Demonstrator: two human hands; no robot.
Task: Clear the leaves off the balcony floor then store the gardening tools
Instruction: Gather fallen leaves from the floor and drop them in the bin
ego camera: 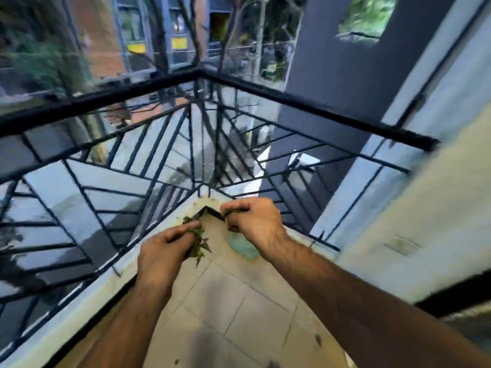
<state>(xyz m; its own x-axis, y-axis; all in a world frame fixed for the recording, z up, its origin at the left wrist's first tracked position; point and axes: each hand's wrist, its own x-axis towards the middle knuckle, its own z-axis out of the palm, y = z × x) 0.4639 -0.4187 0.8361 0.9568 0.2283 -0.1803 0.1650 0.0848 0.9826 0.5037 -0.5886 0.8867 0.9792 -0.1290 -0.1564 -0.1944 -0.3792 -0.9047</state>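
Green, wilted leaves (198, 241) are bunched in your left hand (166, 251), fingers curled tight around the clump, right at the far corner of the beige tiled balcony floor (239, 309) where the two sides of the black metal railing (106, 102) meet. Your right hand (252, 221) is pinching something thin and dark by the pale corner kerb (159, 244), probably another stem or leaf, but it's too blurry to call.

Tips for this bit: keep the left fist closed so nothing drops back onto the tiles or slips out through the bars. I'd feed whatever the right hand pulls loose straight into the left-hand bundle. Dig into that dark gap at the corner, since bits likely wedge there. A few scraps (317, 339) sit on the tiles near the bottom edge of the floor too, so sweep back for those. No gardening tools in sight yet.
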